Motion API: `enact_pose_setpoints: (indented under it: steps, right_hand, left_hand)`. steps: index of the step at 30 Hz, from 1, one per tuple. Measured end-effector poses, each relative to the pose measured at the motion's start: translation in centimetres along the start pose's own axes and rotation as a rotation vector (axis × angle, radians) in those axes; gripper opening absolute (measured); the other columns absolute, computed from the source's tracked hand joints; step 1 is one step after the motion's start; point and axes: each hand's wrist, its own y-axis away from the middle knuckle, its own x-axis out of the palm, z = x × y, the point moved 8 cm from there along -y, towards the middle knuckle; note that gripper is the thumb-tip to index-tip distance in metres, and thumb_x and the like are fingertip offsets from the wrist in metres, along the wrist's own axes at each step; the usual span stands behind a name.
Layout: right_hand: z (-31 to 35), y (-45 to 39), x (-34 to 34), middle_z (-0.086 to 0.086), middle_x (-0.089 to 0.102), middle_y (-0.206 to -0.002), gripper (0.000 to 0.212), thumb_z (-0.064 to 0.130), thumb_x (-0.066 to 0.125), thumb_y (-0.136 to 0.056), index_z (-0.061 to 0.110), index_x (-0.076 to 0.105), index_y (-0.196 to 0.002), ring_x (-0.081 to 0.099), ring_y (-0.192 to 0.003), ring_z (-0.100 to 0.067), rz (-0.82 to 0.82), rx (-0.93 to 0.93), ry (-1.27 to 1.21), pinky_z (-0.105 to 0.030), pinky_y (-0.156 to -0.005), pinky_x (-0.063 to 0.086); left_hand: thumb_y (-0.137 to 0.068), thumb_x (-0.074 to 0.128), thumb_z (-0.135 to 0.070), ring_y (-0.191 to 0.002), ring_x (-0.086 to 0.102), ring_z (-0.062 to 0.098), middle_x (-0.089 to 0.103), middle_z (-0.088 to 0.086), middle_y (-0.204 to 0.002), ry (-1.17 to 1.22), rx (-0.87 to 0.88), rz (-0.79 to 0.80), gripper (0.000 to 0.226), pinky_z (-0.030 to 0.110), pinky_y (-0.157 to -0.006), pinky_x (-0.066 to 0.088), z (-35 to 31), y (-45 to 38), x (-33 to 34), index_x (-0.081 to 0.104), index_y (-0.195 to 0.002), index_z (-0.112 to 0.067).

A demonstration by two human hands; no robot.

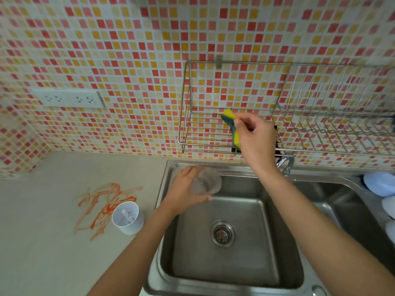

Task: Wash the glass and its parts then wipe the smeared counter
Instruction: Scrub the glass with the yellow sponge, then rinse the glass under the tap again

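Head view is directed down at a stainless steel sink (224,280) set into a pale tabletop (42,253). No brand, label or legible writing can be made out on anything shown. A clear glass (206,181) is gripped from the side by the left hand (184,192), its fingers (210,198) wrapped around it, and it is held tilted over the back left corner of the basin, above the round drain strainer (223,233). A yellow and green sponge (232,129) is pinched in the fingers of the right hand (255,139), which is raised in front of a wire rack (192,133) fixed to the wall; whether the sponge touches the rack cannot be told. Behind the right wrist, part of a chrome tap (286,163) is seen. On the tabletop, left of the sink, a white cup-shaped part (127,217) stands upright with a small white piece inside it, just beside and partly over an orange smear (102,201) spread in loops across the surface. The wall is covered with small mosaic tiles (128,50) in red, pink, yellow and white, and a white double socket (70,99) is mounted on it at the left. A second basin is partly seen at the right, with pale blue and white rounded items (379,184) at its edge.
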Motion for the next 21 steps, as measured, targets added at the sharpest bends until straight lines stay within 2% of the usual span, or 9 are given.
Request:
enact_pose_setpoints:
  steps: [3,5,7,9,11,13,15,18,21]
  right_hand:
    - [-0.3,-3.2,3.6,0.002,0.071,-0.102,0.019,0.011,0.056,-0.095,0.012,0.072,-0.105,0.058,-0.083,-0.003,0.075,-0.012,0.219,-0.002,-0.068,0.04]
    - [-1.6,-4.5,6.3,-0.002,0.07,-0.101,0.018,0.007,0.053,-0.095,0.011,0.071,-0.098,0.059,-0.081,-0.009,0.15,-0.004,0.368,-0.014,-0.069,0.047]
    - [-3.0,-5.2,8.7,-0.005,0.068,-0.091,0.017,0.004,0.051,-0.093,0.009,0.067,-0.09,0.063,-0.079,-0.019,0.237,-0.001,0.558,-0.031,-0.065,0.053]
    - [-4.6,-5.4,10.6,-0.004,0.058,-0.074,0.016,0.0,0.05,-0.091,0.008,0.059,-0.082,0.061,-0.075,-0.025,0.325,0.035,0.698,-0.032,-0.056,0.045]
    - [-5.9,-5.4,11.8,-0.002,0.051,-0.068,0.014,0.004,0.053,-0.093,0.009,0.057,-0.081,0.057,-0.07,-0.023,0.379,0.067,0.718,-0.028,-0.052,0.037]
    - [-6.5,-5.4,12.3,-0.004,0.061,-0.08,0.011,0.015,0.056,-0.095,0.007,0.064,-0.092,0.06,-0.077,-0.023,0.401,0.068,0.676,-0.028,-0.056,0.039]
    - [-6.1,-5.2,11.9,-0.006,0.067,-0.097,0.02,0.024,0.057,-0.095,0.008,0.065,-0.105,0.062,-0.087,-0.022,0.408,0.032,0.604,-0.031,-0.064,0.046]
    - [-3.4,-3.4,7.8,-0.001,0.07,-0.105,0.028,0.032,0.06,-0.093,0.012,0.068,-0.111,0.065,-0.093,-0.016,0.217,-0.11,0.397,-0.029,-0.077,0.053]
    - [-2.9,1.4,0.4,0.0,0.067,-0.074,0.021,0.026,0.059,-0.092,0.009,0.07,-0.086,0.06,-0.067,-0.011,-0.105,-0.255,0.157,-0.02,-0.06,0.048]
  left_hand:
    - [-0.061,0.082,-0.053,-0.122,0.041,0.011,0.048,-0.006,-0.134,0.013,-0.016,-0.007,0.09,0.027,-0.104,0.033,0.0,0.2,0.0,0.046,-0.136,-0.019]
    - [-0.06,0.082,-0.053,-0.121,0.041,0.011,0.047,-0.006,-0.133,0.031,-0.023,-0.015,0.09,0.033,-0.106,0.036,0.3,0.2,0.0,0.046,-0.135,-0.02]
    - [-0.061,0.083,-0.051,-0.119,0.038,0.006,0.046,-0.008,-0.134,0.045,-0.034,-0.024,0.089,0.03,-0.107,0.034,0.5,0.0,0.0,0.044,-0.136,-0.023]
    - [-0.061,0.084,-0.047,-0.117,0.034,0.001,0.044,-0.01,-0.134,0.05,-0.048,-0.029,0.089,0.027,-0.107,0.031,0.7,-0.1,0.0,0.043,-0.136,-0.025]
    - [-0.06,0.084,-0.048,-0.118,0.036,0.003,0.045,-0.009,-0.133,0.047,-0.054,-0.021,0.09,0.032,-0.107,0.035,1.1,-0.3,0.3,0.044,-0.136,-0.025]
    - [-0.058,0.083,-0.052,-0.12,0.039,0.008,0.046,-0.009,-0.131,0.047,-0.069,0.004,0.091,0.037,-0.107,0.039,1.6,-0.3,0.9,0.044,-0.135,-0.025]
    - [-0.057,0.084,-0.051,-0.122,0.041,0.012,0.046,-0.012,-0.128,0.078,-0.091,0.015,0.089,0.038,-0.106,0.04,1.9,-0.5,1.5,0.045,-0.133,-0.027]
    - [-0.057,0.087,-0.044,-0.118,0.043,0.011,0.043,-0.016,-0.121,0.117,-0.108,0.007,0.088,0.033,-0.106,0.037,1.5,-0.9,2.5,0.047,-0.132,-0.025]
    - [-0.058,0.087,-0.044,-0.12,0.039,0.007,0.045,-0.014,-0.128,0.128,-0.132,0.042,0.09,0.027,-0.106,0.031,1.3,-1.8,4.6,0.045,-0.135,-0.024]
